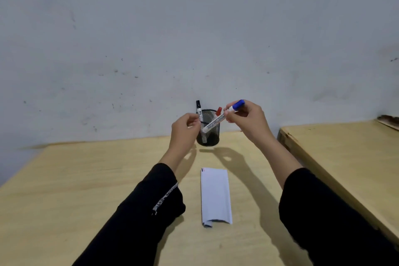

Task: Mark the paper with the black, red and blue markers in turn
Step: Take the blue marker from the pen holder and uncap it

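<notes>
My right hand grips the blue marker near its blue cap, holding it slanted in the air above the black mesh pen cup. My left hand hovers by the marker's lower end with fingers curled; whether it touches the marker I cannot tell. The black marker and the red marker stand in the cup. A folded white paper lies on the wooden table before me, with small black, red and blue strokes at its far left corner.
The cup stands at the table's far edge against a grey wall. A second wooden table sits to the right, separated by a narrow gap. Both my forearms are in black sleeves.
</notes>
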A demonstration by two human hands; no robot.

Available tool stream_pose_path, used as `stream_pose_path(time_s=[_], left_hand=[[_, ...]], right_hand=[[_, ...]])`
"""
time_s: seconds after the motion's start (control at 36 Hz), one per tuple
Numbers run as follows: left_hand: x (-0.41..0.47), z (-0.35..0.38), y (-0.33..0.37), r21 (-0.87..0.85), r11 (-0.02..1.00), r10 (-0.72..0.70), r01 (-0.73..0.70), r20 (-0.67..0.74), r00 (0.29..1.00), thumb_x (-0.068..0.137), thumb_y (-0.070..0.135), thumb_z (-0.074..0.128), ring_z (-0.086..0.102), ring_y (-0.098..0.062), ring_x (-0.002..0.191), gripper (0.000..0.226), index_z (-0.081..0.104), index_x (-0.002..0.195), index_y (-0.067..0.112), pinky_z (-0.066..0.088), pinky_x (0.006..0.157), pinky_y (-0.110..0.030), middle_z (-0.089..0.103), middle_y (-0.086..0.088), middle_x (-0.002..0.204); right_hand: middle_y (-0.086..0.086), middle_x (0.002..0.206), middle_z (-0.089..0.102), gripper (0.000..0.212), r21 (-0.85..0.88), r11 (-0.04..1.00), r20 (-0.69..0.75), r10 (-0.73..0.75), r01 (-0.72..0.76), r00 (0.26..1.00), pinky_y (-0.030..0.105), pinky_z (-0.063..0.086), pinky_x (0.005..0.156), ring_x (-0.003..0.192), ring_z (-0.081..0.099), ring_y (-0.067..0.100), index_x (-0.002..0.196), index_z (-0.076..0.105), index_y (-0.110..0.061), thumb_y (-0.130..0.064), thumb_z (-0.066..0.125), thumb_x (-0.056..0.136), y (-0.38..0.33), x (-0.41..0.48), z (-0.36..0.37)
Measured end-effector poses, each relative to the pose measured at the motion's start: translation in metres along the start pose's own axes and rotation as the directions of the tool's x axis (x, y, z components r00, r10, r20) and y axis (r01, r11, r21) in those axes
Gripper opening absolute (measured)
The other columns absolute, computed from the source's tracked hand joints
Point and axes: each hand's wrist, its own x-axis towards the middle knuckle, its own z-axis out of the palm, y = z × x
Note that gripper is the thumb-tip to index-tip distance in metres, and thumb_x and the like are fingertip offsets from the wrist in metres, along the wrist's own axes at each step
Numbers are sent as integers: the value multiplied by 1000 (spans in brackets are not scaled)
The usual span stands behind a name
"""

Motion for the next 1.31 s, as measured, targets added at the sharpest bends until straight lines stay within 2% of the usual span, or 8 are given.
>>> stream_pose_path(time_s=[0.17, 0.28, 0.39, 0.67, 0.89, 1.08, 1.19, 1.31], left_hand=[[-20, -17, 34, -82, 992, 102, -96, 65, 993, 86, 9, 62, 63, -10, 85, 10, 67, 92, 15, 47, 79, -13, 68, 4, 89], [-38, -26, 53, -101, 982, 172, -158, 158, 972, 87, 11, 62, 64, -6, 81, 9, 68, 91, 17, 47, 75, -13, 68, 9, 83], [-50, -33, 64, -76, 980, 197, -184, 256, 946, 87, 17, 63, 65, -5, 80, 8, 70, 91, 17, 49, 75, -15, 70, 6, 83], [-65, -41, 64, 47, 979, 172, -197, 328, 929, 80, 14, 71, 67, -7, 75, 5, 73, 85, 14, 54, 73, -19, 72, 0, 81], [-69, -46, 48, -68, 983, 181, -173, 140, 973, 85, 9, 65, 70, -18, 81, 8, 71, 87, 14, 55, 79, -27, 72, -8, 83], [-73, -51, 27, -221, 975, 46, -35, 47, 998, 87, 9, 64, 69, -12, 79, 10, 71, 94, 8, 55, 86, -25, 72, 2, 79], [-75, -49, 20, -342, 940, -15, 23, 26, 1000, 87, 5, 62, 68, -2, 70, 10, 69, 93, 8, 54, 75, -14, 71, 1, 77], [-76, -44, 18, -435, 898, -63, 67, 24, 998, 88, 3, 60, 69, -2, 68, 14, 66, 100, -1, 53, 73, -12, 69, -6, 82]], right_hand=[[7, 74, 65, 4, -162, 985, 20, -64, 67, 998, 30, 49, 70, 63, 52, 12, 86, 67, -13, -12, 64, 83, 0, -27, 10], [11, 83, 67, 3, -301, 941, 104, -130, 156, 986, 13, 42, 62, 68, 55, 12, 86, 66, -15, -14, 63, 85, -1, -43, 16], [10, 88, 65, 12, -430, 877, 196, -140, 213, 971, 23, 47, 71, 79, 60, 21, 91, 67, -5, -15, 63, 85, -2, -54, 17], [8, 80, 56, 16, -598, 737, 339, -123, 314, 933, 14, 32, 58, 72, 48, 18, 89, 68, -5, -19, 61, 86, -5, -64, 10], [-14, 83, 64, 3, -381, 907, 271, -76, 179, 960, 7, 36, 62, 72, 52, -1, 87, 67, -28, -28, 65, 85, 0, -72, 0], [7, 82, 71, 16, -73, 997, 243, 5, 13, 970, 16, 49, 65, 68, 63, 9, 95, 72, -10, -13, 72, 79, 5, -76, -10], [8, 77, 69, 18, 183, 977, 174, 80, -112, 982, 16, 50, 63, 71, 63, 11, 93, 72, -4, -6, 73, 75, 9, -79, -7], [-1, 68, 69, 13, 522, 823, 107, 196, -223, 975, 12, 51, 64, 67, 64, 8, 90, 68, -5, 1, 66, 79, 8, -80, 1]])
